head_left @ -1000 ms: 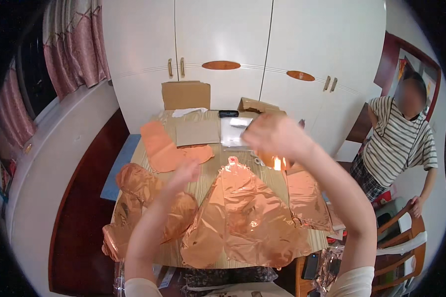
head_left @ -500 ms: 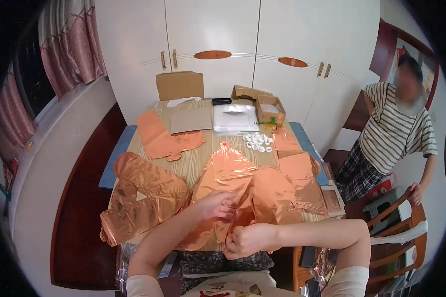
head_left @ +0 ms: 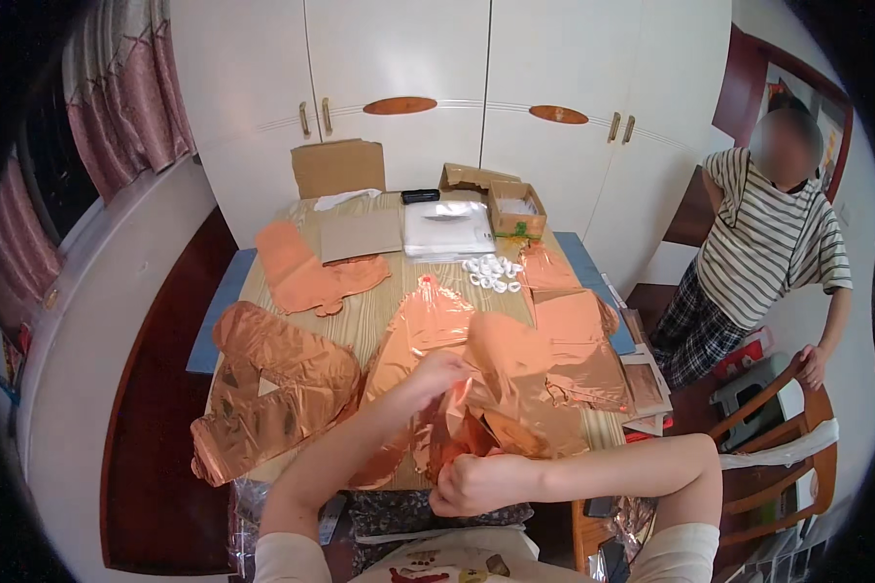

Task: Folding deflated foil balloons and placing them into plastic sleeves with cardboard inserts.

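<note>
A crumpled copper foil balloon (head_left: 501, 374) lies across the near middle of the wooden table (head_left: 374, 316). My left hand (head_left: 436, 372) pinches its upper fold. My right hand (head_left: 478, 482) is closed on the balloon's lower edge at the table's near side. More flat copper foil balloons lie at the left (head_left: 267, 389), at the far left (head_left: 306, 274) and at the right (head_left: 578, 335).
Cardboard boxes (head_left: 515, 206), a clear plastic bag (head_left: 447, 228), a flat cardboard sheet (head_left: 360, 236) and small white pieces (head_left: 489, 272) sit at the table's far end. A person in a striped shirt (head_left: 763, 253) stands right, beside a wooden chair (head_left: 783, 442). White cupboards (head_left: 437, 87) stand behind.
My hands came down from a raised reach over the table to its near edge. They now grip the foil balloon, the left higher than the right.
</note>
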Motion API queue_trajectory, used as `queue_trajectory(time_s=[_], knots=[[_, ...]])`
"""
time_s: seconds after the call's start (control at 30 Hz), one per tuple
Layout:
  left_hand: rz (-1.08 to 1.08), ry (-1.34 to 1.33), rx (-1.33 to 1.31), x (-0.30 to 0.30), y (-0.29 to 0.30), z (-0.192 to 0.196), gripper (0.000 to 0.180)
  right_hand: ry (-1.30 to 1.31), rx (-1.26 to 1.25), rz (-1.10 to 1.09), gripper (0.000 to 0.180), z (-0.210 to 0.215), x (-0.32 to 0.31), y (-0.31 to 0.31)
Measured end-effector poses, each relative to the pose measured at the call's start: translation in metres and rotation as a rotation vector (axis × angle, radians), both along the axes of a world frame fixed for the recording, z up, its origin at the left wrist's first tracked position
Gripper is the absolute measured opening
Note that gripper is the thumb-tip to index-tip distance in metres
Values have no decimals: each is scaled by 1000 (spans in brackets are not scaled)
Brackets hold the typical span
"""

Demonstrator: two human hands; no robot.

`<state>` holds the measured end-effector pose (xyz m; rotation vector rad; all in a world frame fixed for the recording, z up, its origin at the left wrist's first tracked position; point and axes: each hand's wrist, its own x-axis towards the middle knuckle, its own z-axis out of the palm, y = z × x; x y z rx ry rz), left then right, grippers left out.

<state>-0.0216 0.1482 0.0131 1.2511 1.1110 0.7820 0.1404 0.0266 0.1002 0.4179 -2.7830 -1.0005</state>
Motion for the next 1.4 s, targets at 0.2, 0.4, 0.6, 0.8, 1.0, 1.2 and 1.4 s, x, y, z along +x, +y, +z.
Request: queue_trajectory(time_s=[0.2, 0.4, 0.6, 0.8, 1.0, 1.2, 1.4], knots=[[124, -153, -159, -27, 2, 12, 11, -17, -60, -111, 25, -1, 4, -2], [-9, -96, -322, -12, 1, -1, 15, 109, -28, -183, 28, -7, 9, -10], [-100, -232, -383, 13, -6, 15, 19, 138, 56, -240, 27, 5, 19, -13], [-200, -147, -351, 26, 4, 5, 29, 107, 108, -190, 26, 10, 20, -16], [-34, 279, 385, 11, -2, -12, 33, 97, 104, -231, 25, 19, 26, -18], [-373, 411, -354, -28, -41, 55, 50, 75, 133, -264, 25, 20, 31, -20], [-259, -179, -750, -8, -54, 20, 48, 95, 130, -197, 25, 13, 28, -28]])
